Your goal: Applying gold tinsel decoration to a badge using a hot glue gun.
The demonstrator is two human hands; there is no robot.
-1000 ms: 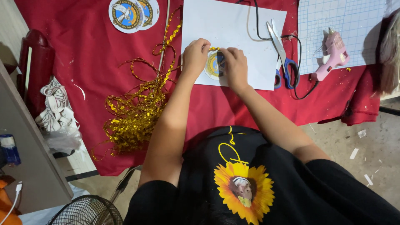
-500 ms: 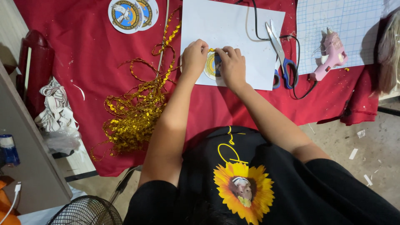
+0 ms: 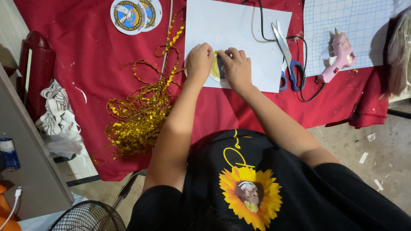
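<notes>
Both hands met over a small round badge that lay on a white sheet of paper on the red tablecloth. The left hand was curled at the badge's left edge, fingers bent down onto it. The right hand covered the right part, its fingertips pressed together at the badge's top rim, pinching the gold edging there. Only a sliver of the badge showed between the two hands: a yellow rim and a blue centre.

Just right of the paper lay scissors with blue handles, blades shut and pointing away from the person. A black cord looped around them and ran to a pink glue gun, which rested on a gridded cutting mat at the far right.

To the left of the arms, a tangled heap of gold sequin trim sprawled on the cloth, one strand trailing up toward the paper's left edge. Two more round badges, overlapping each other, sat at the far edge of the cloth, well apart from the hands.

No box, tray or other container stood on the table. Off the table at the left, a crumpled striped rag hung beside a red chair back, and a wire fan guard showed at the bottom.
</notes>
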